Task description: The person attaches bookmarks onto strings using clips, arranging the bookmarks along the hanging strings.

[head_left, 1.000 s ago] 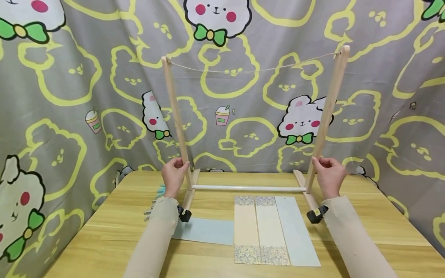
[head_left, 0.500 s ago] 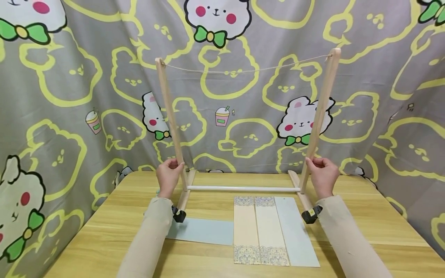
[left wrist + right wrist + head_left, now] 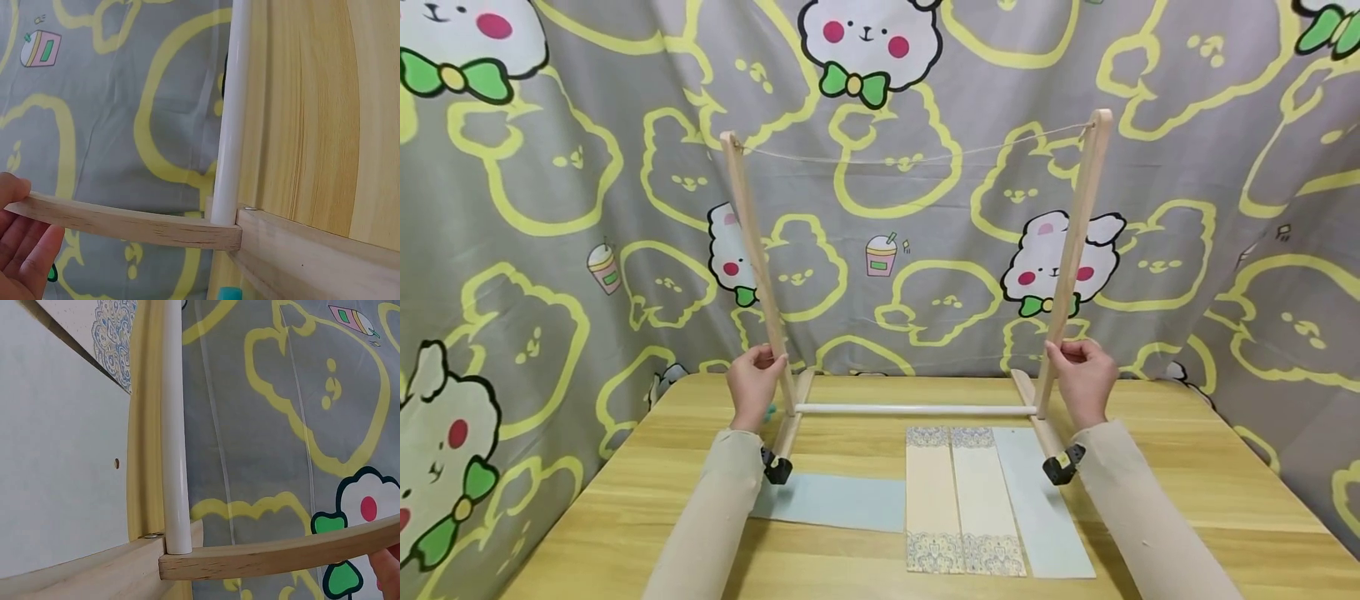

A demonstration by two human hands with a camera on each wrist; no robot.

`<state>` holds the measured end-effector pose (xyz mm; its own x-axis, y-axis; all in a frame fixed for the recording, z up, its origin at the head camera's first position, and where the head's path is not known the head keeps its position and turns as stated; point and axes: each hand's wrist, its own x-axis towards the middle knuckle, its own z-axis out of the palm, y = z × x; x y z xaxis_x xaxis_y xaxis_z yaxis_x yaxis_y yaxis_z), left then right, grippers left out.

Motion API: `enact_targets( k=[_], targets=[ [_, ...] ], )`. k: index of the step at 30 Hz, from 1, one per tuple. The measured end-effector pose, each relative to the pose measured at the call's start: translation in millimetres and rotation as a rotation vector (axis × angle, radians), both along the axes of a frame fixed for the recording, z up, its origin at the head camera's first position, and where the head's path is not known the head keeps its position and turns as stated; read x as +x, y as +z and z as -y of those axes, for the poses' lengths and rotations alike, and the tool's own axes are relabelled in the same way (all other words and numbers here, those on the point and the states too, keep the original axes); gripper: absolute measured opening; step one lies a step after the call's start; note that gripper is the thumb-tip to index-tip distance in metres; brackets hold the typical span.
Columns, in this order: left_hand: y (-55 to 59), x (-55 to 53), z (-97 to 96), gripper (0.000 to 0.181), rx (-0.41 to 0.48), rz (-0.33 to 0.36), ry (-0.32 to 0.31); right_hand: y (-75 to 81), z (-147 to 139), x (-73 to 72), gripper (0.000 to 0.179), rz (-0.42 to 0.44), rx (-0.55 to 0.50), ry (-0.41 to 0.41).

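A wooden frame stands upright on the table, with a left post (image 3: 757, 265) and a right post (image 3: 1073, 250) on flat feet. A white rod (image 3: 917, 409) joins the posts near the bottom, and a thin sagging string (image 3: 865, 161) ties their tops. My left hand (image 3: 754, 387) pinches the left post low down, a little above the rod. At about the same height, my right hand (image 3: 1086, 382) pinches the right post between thumb and fingers. Both wrist views show the rod meeting the post beside the foot; only part of each hand appears there.
Three long panels, one cream (image 3: 932, 492), one whitish (image 3: 988, 492) and one pale blue (image 3: 1045, 508), lie in front of the frame. Another pale blue panel (image 3: 842, 502) lies crosswise to the left. Small teal items (image 3: 770, 412) sit behind my left wrist. A patterned curtain (image 3: 925, 208) hangs behind.
Both hands have shifted the whole frame to the left across the table, still pinching the posts. The panels have stayed in place.
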<state>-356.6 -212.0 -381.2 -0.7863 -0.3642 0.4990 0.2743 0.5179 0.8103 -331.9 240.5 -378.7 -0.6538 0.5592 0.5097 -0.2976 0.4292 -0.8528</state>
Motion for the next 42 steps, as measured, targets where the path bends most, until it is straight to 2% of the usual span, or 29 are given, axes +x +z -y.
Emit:
enact_targets(
  k=[8, 13, 20, 25, 31, 35, 42],
  targets=[
    [-2.7, -1.2, 3.5, 0.019, -0.002, 0.001, 0.021, -1.0, 4.3, 1.0, 0.029, 0.012, -0.001, 0.012],
    [-6.2, -1.2, 1.7, 0.020, 0.029, -0.002, 0.021, -1.0, 3.8, 2.0, 0.029, 0.003, 0.002, 0.003],
    [-5.4, 1.6, -2.1, 0.025, 0.054, -0.020, -0.009, -0.5, -0.7, 5.9, 0.032, 0.054, 0.000, 0.015],
    [-4.3, 6.4, -0.6, 0.026, 0.066, 0.004, -0.040, 0.8, -4.7, 10.6, 0.034, 0.098, 0.018, 0.043],
    [-6.4, 11.9, 5.6, 0.027, 0.033, 0.007, -0.053, 2.3, -5.4, 14.9, 0.038, 0.159, 0.040, 0.087],
    [-7.0, 17.2, 10.3, 0.028, 0.031, 0.016, -0.092, 1.4, -6.9, 17.9, 0.040, 0.189, 0.070, 0.127],
    [-4.6, 24.8, 21.6, 0.031, -0.002, 0.056, -0.098, -0.7, -11.1, 27.0, 0.038, 0.154, 0.173, 0.224]
  ],
)
